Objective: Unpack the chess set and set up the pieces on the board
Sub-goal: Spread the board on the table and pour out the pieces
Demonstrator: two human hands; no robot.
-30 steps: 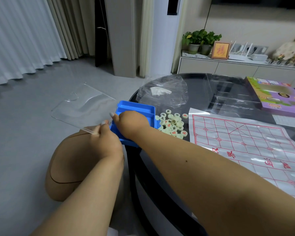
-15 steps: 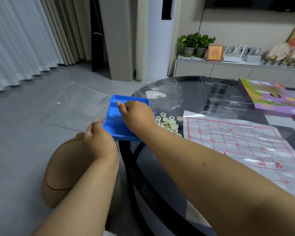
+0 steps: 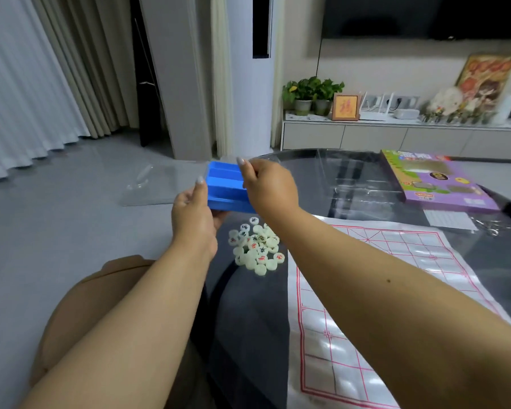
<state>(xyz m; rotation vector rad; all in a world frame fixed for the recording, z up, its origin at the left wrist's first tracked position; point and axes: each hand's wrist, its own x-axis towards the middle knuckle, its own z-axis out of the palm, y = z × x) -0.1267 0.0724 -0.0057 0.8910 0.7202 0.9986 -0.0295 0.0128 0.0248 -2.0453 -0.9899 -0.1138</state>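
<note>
A clear plastic lid (image 3: 157,187) lies on the grey floor at the far left. Next comes the left hand (image 3: 194,214). It holds the near left corner of the blue tray (image 3: 222,187), with its thumb up along the tray's side and its fingers curled under. The tray is up in the air, over the far left edge of the dark round table (image 3: 248,320). The right hand (image 3: 267,187) grips the tray's right side, its fingers bent over the rim. Below the tray, a heap of pale round chess pieces (image 3: 257,246) sits on the table. To the right lies the board (image 3: 381,290), a thin sheet with red lines. Far right is a purple box (image 3: 437,184).
</note>
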